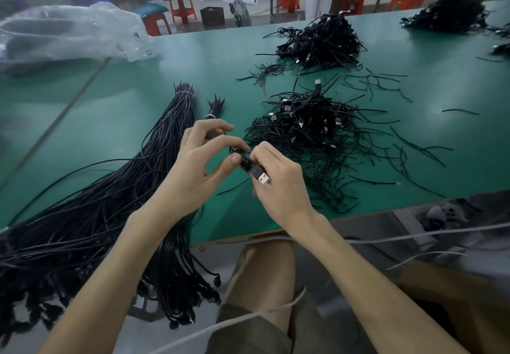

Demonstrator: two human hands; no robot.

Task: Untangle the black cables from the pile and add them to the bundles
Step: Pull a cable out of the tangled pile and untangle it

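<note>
Honestly, about halfway: fat bundles point(110, 188) lie on the desk's point(165, 78) left, yet the pile point(309, 130) just past the hands looks thick. The left hand point(193, 166) and right hand point(278, 188) both pinch one knotted cable point(258, 174) in curled fingers, over the near edge.

Bundles point(132, 177) left on table point(193, 58); pile point(311, 122) right; second pile point(323, 39) behind.

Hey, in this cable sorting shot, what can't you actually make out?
Head view: the cable between left hand and right hand is mostly covered by fingers; only its USB plug shows.
Head view: the large bundle is cut off by the left edge.
Head view: the plastic bag contents are blurred.
</note>
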